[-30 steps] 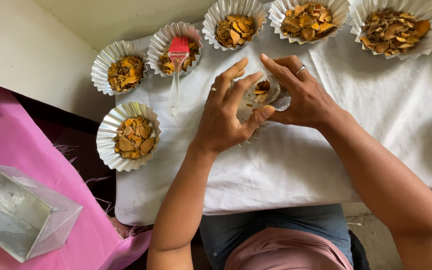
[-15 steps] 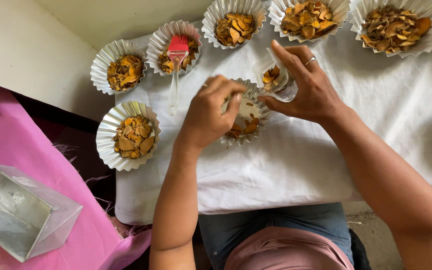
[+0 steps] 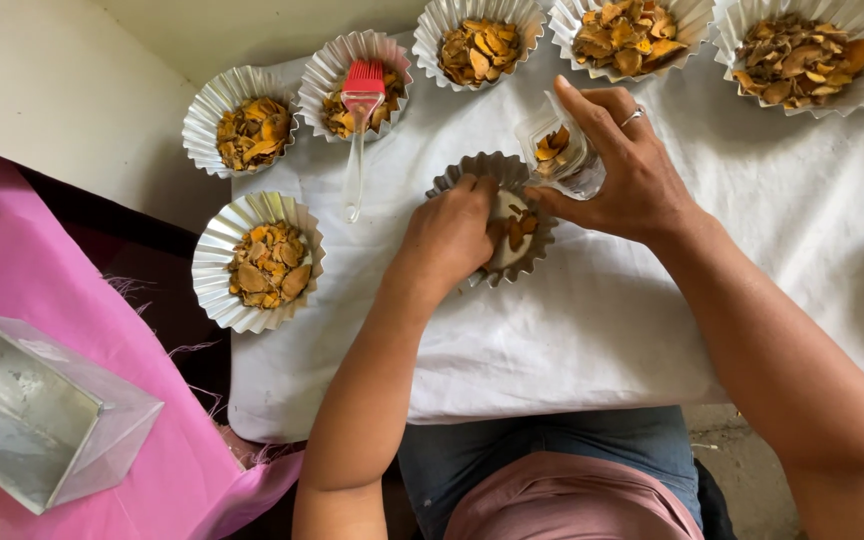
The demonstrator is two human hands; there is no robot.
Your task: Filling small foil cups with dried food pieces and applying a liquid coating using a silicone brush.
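Whereas a sec ago both hands met at the small clear cup, the left hand [image 3: 449, 238] has since dropped into the fluted foil tray [image 3: 449, 180], fingers curled among the dried orange-brown chips [image 3: 518, 230], prob. gripping a few, though the knuckles hide that. The right hand [image 3: 624, 165] is closed round the clear plastic cup [image 3: 559, 152], tilted just above the tray's rim on the white cloth [image 3: 602, 330]. Filling looks under way.

Red brush [image 3: 363, 78], white cloth [image 3: 592, 330]
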